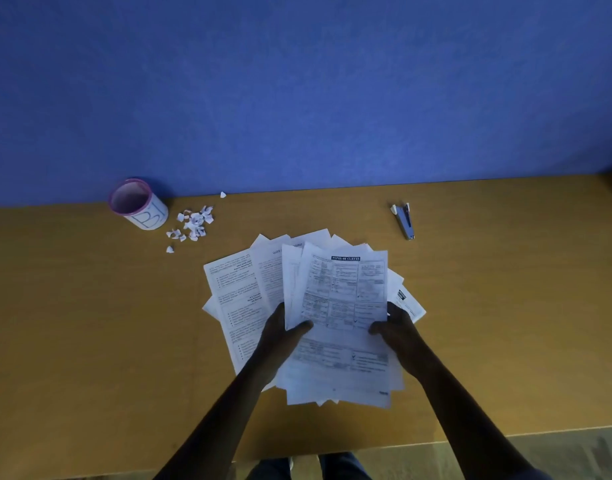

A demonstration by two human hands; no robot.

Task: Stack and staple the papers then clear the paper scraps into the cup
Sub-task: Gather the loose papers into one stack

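Note:
Several printed papers (344, 296) lie fanned out in a loose pile at the middle of the wooden table. My left hand (283, 332) grips the pile's left side, thumb on top of the upper sheets. My right hand (396, 329) grips the right side the same way. A blue stapler (404, 220) lies on the table to the far right of the pile, untouched. Torn white paper scraps (193, 225) are scattered at the back left. Next to them stands a white cup (138, 204) with a pink rim, tilted toward me.
The wooden table (90, 323) runs up to a blue wall (297, 81) at the back. One stray scrap (223, 194) lies by the wall. The table's near edge runs along the bottom, with my legs and the floor below it.

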